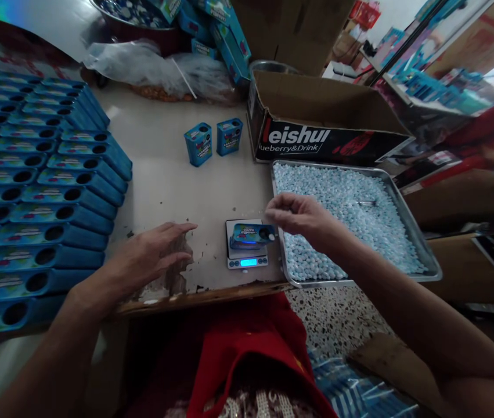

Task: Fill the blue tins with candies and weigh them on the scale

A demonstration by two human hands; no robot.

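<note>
A small digital scale (248, 262) with a lit blue display sits near the table's front edge. On it lies a blue candy box (253, 234), printed side up, its dark round opening towards the right. One pale candy (271, 237) shows at that opening. Just above and right of the box is my right hand (294, 215), its fingers curled and thumb and fingertips pinched together; whatever they hold is hidden. Beyond it spreads a metal tray (433, 273) of pale blue and white candies (342, 220). My left hand (155, 252) hovers over or rests on the table left of the scale, fingers apart, holding nothing.
Rows of blue boxes (33, 197) with round openings fill the table's left side. Two more boxes (198, 144) stand at the middle back. An open cardboard carton (329, 130) is behind the tray. Plastic bags (163, 72) lie at the back.
</note>
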